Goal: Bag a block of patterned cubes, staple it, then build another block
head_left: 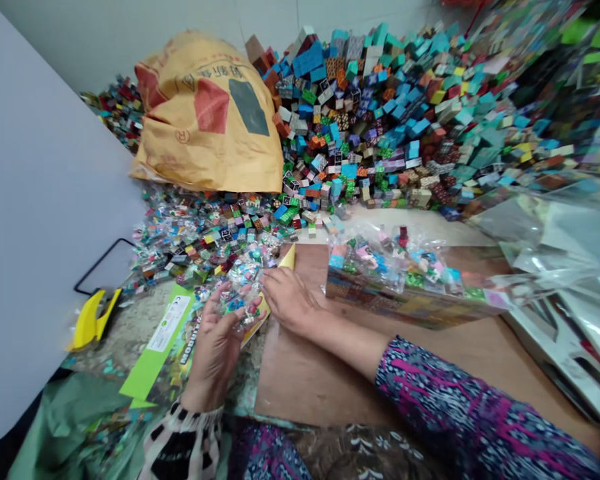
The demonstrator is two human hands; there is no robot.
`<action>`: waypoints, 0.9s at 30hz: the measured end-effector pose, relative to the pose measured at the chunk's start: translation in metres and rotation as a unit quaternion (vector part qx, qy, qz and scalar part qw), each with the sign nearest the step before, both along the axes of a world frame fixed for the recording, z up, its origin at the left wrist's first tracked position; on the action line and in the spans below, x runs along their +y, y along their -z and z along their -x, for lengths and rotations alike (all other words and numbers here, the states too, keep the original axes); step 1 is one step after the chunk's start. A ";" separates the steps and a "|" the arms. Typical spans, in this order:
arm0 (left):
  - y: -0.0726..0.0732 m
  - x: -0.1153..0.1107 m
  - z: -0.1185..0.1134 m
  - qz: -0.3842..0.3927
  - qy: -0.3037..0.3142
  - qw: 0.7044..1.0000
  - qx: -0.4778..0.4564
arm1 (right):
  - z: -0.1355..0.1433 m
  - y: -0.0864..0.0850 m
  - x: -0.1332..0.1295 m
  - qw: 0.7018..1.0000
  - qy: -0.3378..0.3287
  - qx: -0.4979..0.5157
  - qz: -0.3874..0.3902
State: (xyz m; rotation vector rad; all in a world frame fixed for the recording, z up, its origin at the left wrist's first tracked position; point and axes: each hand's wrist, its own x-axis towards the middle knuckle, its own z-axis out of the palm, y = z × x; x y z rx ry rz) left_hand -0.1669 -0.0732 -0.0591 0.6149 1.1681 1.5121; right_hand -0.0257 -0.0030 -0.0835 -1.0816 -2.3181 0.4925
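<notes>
My left hand (217,340), palm up with curled fingers, holds small clear bags of colourful pieces (241,297). Beside it my right hand (287,297) reaches in from the right, its fingertips bent down at the bags and the yellow flap (287,257) of a box. Most of that box is hidden under my hands. Just left of my left hand lies a bright green flap (155,353) with a white label. On the brown board (300,393) to the right stands an open box (380,297), filled with clear bags of pieces.
A large heap of coloured blocks (370,133) runs along the wall. A yellow sack (210,120) rests on its left part. A yellow tool (94,320) with a black wire loop lies at the left. Clear plastic bags (570,233) cover a white-grey object (565,340) at the right.
</notes>
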 end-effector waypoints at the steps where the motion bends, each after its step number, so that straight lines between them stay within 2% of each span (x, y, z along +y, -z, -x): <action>1: -0.001 -0.001 0.002 -0.001 0.009 1.000 0.001 | 0.003 0.000 0.004 0.999 0.010 -0.047 0.006; 5: -0.003 -0.007 0.005 -0.002 0.053 0.999 -0.002 | 0.008 -0.001 0.008 0.986 0.064 -0.147 0.048; 8: 0.000 -0.007 0.007 -0.005 0.058 0.998 0.006 | 0.009 0.001 0.009 0.977 0.098 -0.164 0.090; 11: 0.005 -0.004 0.011 -0.008 0.044 0.999 0.018 | 0.010 0.004 0.011 0.976 0.116 -0.160 0.090; 17: 0.009 0.003 0.022 0.015 0.010 1.000 0.013 | 0.014 0.009 0.008 0.984 0.111 -0.129 0.056; 23: 0.012 0.004 0.023 0.062 -0.019 0.996 -0.057 | 0.021 0.008 0.013 0.984 0.077 -0.133 0.094; 27: 0.008 0.004 0.020 0.058 -0.019 0.994 -0.090 | 0.014 0.003 0.017 0.984 0.099 -0.105 0.106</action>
